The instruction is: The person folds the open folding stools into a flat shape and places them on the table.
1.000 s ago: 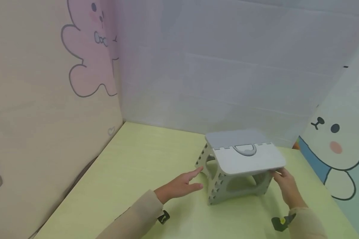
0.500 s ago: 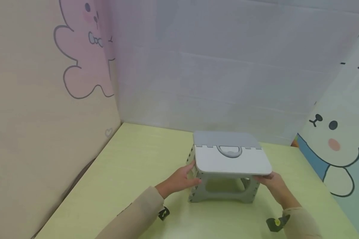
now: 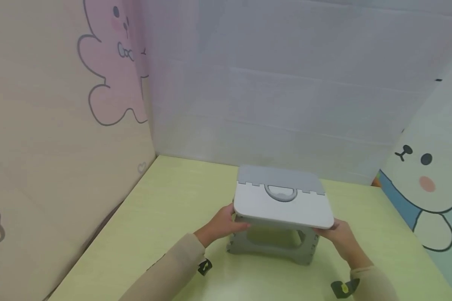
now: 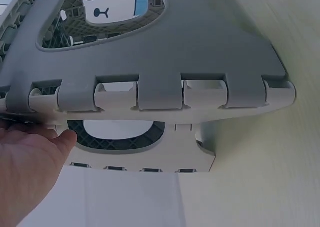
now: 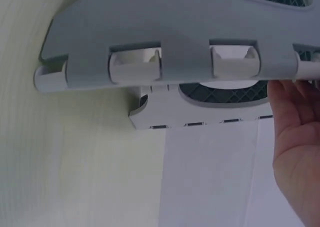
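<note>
**Stool held at both ends on green tabletop: one item, two hands**

Stool (image 3: pixel 282 202): we count one folding step stool, grey and white, standing upright on the pale green table (image 3: pixel 165 217), near the rear wall and roughly midway between the side panels. Its seat shows two tones, a darker rear strip and a lighter front part, with one recessed handle (image 3: pixel 280 193) at the join. In the head view, two leg panels are visible beneath the seat.

We record two hands. The left hand (image 3: pixel 223 225) grips the seat's left edge, fingers curled under the rim and thumb along the side. The right hand (image 3: pixel 337 238) grips the right front corner likewise, fingers tucked beneath. The left wrist view shows the left hand (image 4: pixel 30 169) against the hinged edge of the stool (image 4: pixel 165 62); the right wrist view shows the right hand (image 5: pixel 295 142) at the hinge row of the stool (image 5: pixel 175 32).

Surroundings: three wall panels enclose the table. We count one pink cartoon figure (image 3: pixel 109 71) on the left panel and one white rabbit figure (image 3: pixel 425 175) on the right panel.
</note>
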Available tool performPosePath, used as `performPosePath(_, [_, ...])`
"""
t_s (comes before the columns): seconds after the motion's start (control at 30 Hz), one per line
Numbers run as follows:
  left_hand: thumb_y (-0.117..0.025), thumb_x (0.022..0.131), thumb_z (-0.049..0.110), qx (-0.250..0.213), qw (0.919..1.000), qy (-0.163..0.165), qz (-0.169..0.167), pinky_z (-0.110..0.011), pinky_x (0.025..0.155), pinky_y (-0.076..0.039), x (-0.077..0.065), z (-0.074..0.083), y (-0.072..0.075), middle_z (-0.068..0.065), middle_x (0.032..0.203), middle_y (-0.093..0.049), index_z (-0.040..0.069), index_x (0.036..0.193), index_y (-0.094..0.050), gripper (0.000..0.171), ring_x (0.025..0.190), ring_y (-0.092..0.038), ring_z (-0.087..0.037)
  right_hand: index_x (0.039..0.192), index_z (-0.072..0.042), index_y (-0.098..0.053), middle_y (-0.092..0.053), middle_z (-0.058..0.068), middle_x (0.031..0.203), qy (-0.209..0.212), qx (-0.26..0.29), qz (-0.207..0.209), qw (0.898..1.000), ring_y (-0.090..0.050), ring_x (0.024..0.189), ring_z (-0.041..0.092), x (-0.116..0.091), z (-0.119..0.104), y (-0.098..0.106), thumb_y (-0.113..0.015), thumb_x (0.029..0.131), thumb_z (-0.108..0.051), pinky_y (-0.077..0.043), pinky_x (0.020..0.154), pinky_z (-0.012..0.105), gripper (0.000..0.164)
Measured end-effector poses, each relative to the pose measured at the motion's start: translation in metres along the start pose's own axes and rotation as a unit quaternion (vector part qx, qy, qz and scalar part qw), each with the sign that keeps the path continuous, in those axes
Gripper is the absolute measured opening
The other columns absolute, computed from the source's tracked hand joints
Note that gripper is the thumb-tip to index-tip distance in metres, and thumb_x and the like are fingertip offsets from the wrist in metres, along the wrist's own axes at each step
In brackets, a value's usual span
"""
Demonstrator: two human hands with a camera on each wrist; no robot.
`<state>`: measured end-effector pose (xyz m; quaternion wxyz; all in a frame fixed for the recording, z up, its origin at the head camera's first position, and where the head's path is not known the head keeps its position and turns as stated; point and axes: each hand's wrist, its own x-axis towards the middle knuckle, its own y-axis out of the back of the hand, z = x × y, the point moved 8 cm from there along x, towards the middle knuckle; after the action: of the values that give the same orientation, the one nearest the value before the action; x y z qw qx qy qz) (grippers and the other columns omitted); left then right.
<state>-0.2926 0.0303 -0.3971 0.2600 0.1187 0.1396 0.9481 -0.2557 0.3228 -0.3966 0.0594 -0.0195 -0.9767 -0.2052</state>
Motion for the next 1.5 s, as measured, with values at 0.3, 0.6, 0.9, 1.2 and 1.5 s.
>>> performPosePath(0.3, [-0.076, 0.077, 0.01, -0.027, 0.9986, 0.003, 0.046, -0.049, 0.103, -0.037, 0.0, -0.007, 0.011, -0.02, 0.132, -0.054, -0.005, 0.131, -0.049, 0.062, 0.125, -0.047, -0.035, 0.117, 0.022, -0.051, -0.061, 0.03, 0.115, -0.017, -0.003, 0.045, 0.999, -0.054, 0.086, -0.01, -0.001, -0.01, -0.018, -0.066, 0.081, 0.008, -0.049, 0.077, 0.017, 0.042])
performPosePath(0.6, [-0.083, 0.071, 0.012, 0.026, 0.9917, 0.021, 0.124, -0.034, 0.077, -0.053, -0.008, -0.015, 0.032, -0.016, 0.107, -0.068, -0.003, 0.115, -0.063, 0.05, 0.092, -0.064, -0.023, 0.107, 0.018, -0.06, -0.068, 0.023, 0.101, 0.029, 0.019, 0.04, 0.999, -0.063, 0.087, 0.008, -0.001, -0.013, -0.038, -0.075, 0.077, -0.003, -0.054, 0.075, 0.027, 0.04])
performPosePath(0.9, [-0.083, 0.072, 0.015, 0.068, 0.9891, 0.0, 0.131, -0.031, 0.074, -0.053, -0.011, -0.008, 0.034, -0.015, 0.104, -0.07, -0.001, 0.115, -0.065, 0.049, 0.09, -0.065, -0.023, 0.115, 0.016, -0.057, -0.066, 0.026, 0.106, -0.019, -0.104, 0.049, 0.993, -0.063, 0.085, 0.012, -0.003, -0.021, -0.041, -0.074, 0.081, -0.007, -0.051, 0.074, 0.024, 0.044])
performPosePath(1.2, [-0.084, 0.071, 0.026, 0.082, 0.9867, -0.029, 0.138, -0.031, 0.069, -0.054, -0.014, -0.001, 0.038, -0.013, 0.099, -0.071, -0.001, 0.11, -0.066, 0.051, 0.084, -0.065, -0.017, 0.101, 0.018, -0.061, -0.068, 0.024, 0.093, 0.001, -0.1, 0.058, 0.993, -0.057, 0.073, 0.005, -0.001, -0.027, -0.039, -0.076, 0.075, -0.001, -0.05, 0.066, 0.024, 0.036])
performPosePath(1.5, [-0.085, 0.069, 0.015, 0.083, 0.9864, 0.003, 0.141, -0.029, 0.069, -0.053, -0.014, -0.005, 0.038, -0.015, 0.099, -0.071, -0.002, 0.11, -0.066, 0.048, 0.083, -0.064, -0.018, 0.108, 0.017, -0.06, -0.067, 0.026, 0.101, -0.005, -0.095, 0.045, 0.994, -0.061, 0.08, 0.008, -0.001, -0.028, -0.043, -0.076, 0.078, -0.003, -0.051, 0.071, 0.024, 0.039])
